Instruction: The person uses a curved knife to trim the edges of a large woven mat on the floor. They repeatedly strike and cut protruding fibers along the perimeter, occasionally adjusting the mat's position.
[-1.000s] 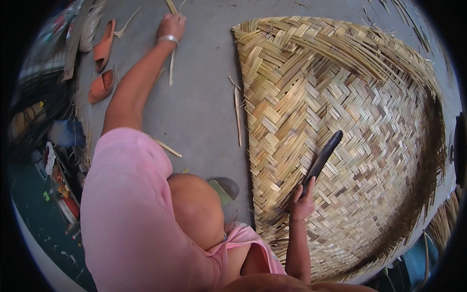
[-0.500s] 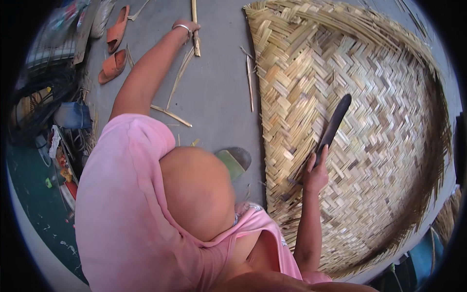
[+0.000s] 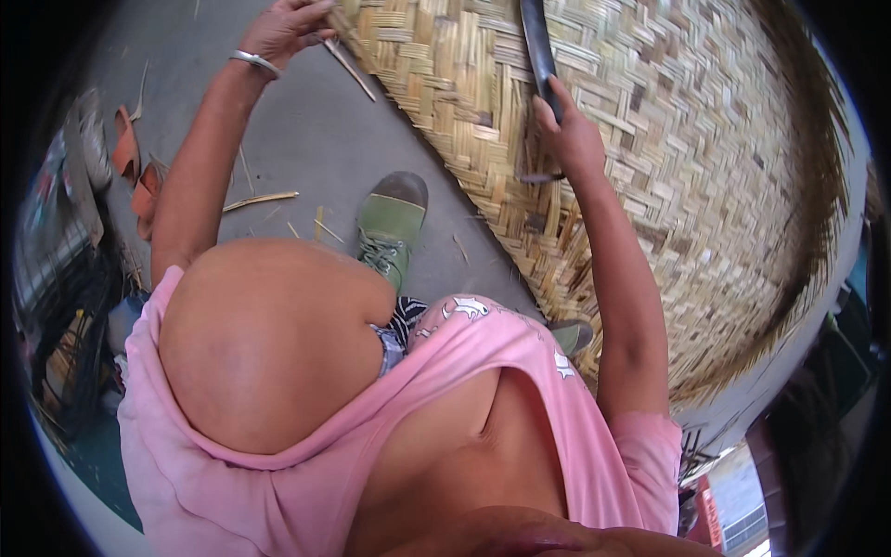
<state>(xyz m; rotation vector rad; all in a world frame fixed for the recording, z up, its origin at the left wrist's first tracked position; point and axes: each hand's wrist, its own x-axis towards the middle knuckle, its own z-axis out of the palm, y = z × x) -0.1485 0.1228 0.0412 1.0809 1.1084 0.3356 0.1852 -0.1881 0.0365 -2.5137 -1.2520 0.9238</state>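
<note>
My right hand [image 3: 575,139] is closed around a long, dark, flat tool [image 3: 536,42] that looks like a blade. A thin hooked part shows below the fist; whether it belongs to the tool is unclear. The tool is over a large woven mat [image 3: 640,195] of pale split strips with a curled, raised far-right rim. At the mat's upper left corner is my left hand [image 3: 283,35], a metal bangle on its wrist. Its fingers are stretched and apart, the tips at the mat's edge. Beside them lies a narrow loose strip [image 3: 351,70].
A green shoe [image 3: 390,223] stands on the grey floor by the mat's edge, and another shoe tip [image 3: 571,336] shows farther right. Split pieces [image 3: 260,200] lie scattered about. Orange sandals [image 3: 144,200] and a dark cable heap [image 3: 79,320] are at the left.
My left hand has let go of the long stick and come to the mat's corner. My right hand and the tool sit higher in view. The whole view has turned and shifted.
</note>
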